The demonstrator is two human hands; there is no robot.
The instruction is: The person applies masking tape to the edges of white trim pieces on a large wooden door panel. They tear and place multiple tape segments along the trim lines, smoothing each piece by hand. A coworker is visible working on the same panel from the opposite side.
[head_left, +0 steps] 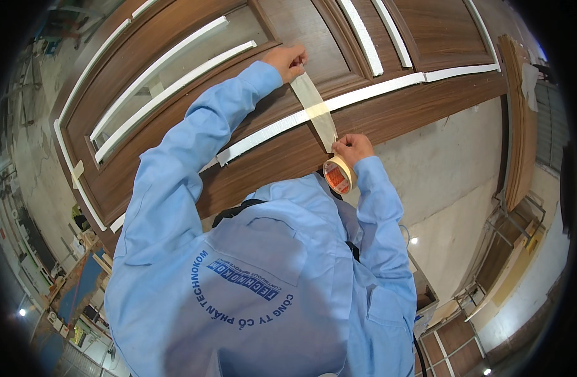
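A length of pale masking tape (313, 103) stretches between my two hands, crossing over a white foam strip (269, 130) on a dark brown wooden door (251, 182). My left hand (287, 63) pinches the tape's far end above the door's recessed panel. Near the door's close edge, my right hand (353, 149) is closed on the tape where it leaves the roll. The tape roll (338, 176) hangs just below my right fingers, its round core facing up toward me.
More white foam strips (364, 38) lie along the door's frame and openings. A short piece of tape (78, 171) crosses the strip at the left edge. Brown panels (521, 125) stand at the right. A cluttered bench (81, 295) is at lower left.
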